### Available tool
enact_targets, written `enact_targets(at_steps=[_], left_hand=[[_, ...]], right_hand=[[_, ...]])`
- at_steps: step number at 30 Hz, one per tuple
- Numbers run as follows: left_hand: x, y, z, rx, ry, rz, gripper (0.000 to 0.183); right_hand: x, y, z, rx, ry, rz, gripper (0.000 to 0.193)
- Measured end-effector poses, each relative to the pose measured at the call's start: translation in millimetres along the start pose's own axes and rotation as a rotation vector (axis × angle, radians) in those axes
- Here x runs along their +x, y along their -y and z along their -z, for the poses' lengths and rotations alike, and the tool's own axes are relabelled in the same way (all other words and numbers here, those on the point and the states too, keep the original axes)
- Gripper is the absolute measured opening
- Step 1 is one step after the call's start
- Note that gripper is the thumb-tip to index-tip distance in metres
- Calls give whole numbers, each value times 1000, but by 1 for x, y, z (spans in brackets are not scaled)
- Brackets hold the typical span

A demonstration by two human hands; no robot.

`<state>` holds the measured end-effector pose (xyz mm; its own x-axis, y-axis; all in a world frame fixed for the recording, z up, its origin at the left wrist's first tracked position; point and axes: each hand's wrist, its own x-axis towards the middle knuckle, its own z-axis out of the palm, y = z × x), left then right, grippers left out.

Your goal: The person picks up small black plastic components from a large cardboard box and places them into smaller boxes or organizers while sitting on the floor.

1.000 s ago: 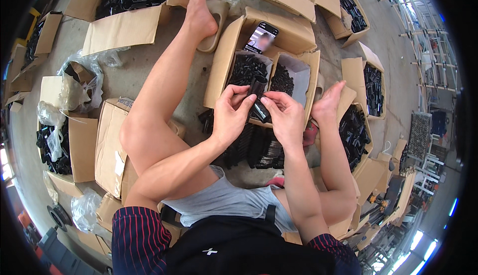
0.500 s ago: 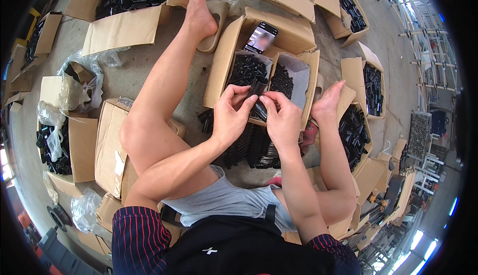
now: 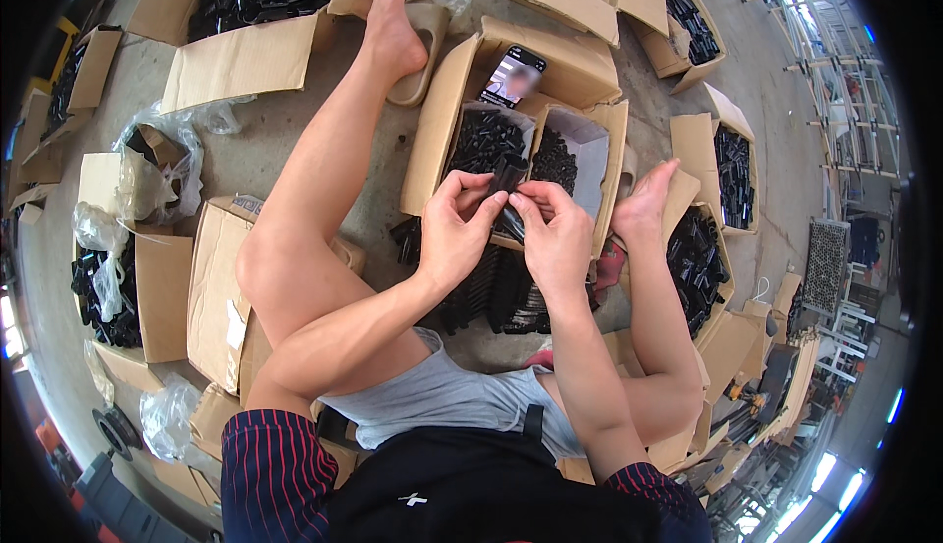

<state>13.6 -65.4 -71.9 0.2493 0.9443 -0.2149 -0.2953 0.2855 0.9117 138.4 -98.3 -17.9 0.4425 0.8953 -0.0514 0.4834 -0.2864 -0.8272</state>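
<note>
My left hand (image 3: 457, 228) is closed around a short black plastic tube (image 3: 509, 170), its thumb along the near side. My right hand (image 3: 555, 233) pinches at the same tube from the right, thumb and fingertips together. Any small part between those fingertips is hidden. Both hands are over the near edge of an open cardboard box (image 3: 442, 140). Inside it, black plastic parts (image 3: 486, 135) fill the left compartment, and smaller black pieces (image 3: 555, 160) lie in the grey-lined right one. Below my hands, ribbed black parts (image 3: 481, 292) stand in rows.
A phone (image 3: 513, 76) leans in the back of the box. My legs stretch out on both sides of it. Cartons of black parts stand around, such as one at upper left (image 3: 236, 57) and one at right (image 3: 693, 258). Clear plastic bags (image 3: 167, 415) lie at left.
Both hands stay at nearly the same place on the black tube. The tube's top has tipped slightly, and my right fingertips have shifted a little against it.
</note>
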Motion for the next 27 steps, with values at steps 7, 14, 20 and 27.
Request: enact_targets(at_steps=[7,14,20,27], left_hand=[[1,-2,-1,-90,6,22,19],[1,-1,-1,-139,5,56,20],[1,4,0,-118,-1,41,20],[1,1,0,-71,6,41,20]], right_hand=[[2,-11,-1,174,-13,-63,19],[-2,-9,0,170,-6,-36,21],[1,2,4,-191,-14,87,19],[-1,2,2,-215,46,76,20]])
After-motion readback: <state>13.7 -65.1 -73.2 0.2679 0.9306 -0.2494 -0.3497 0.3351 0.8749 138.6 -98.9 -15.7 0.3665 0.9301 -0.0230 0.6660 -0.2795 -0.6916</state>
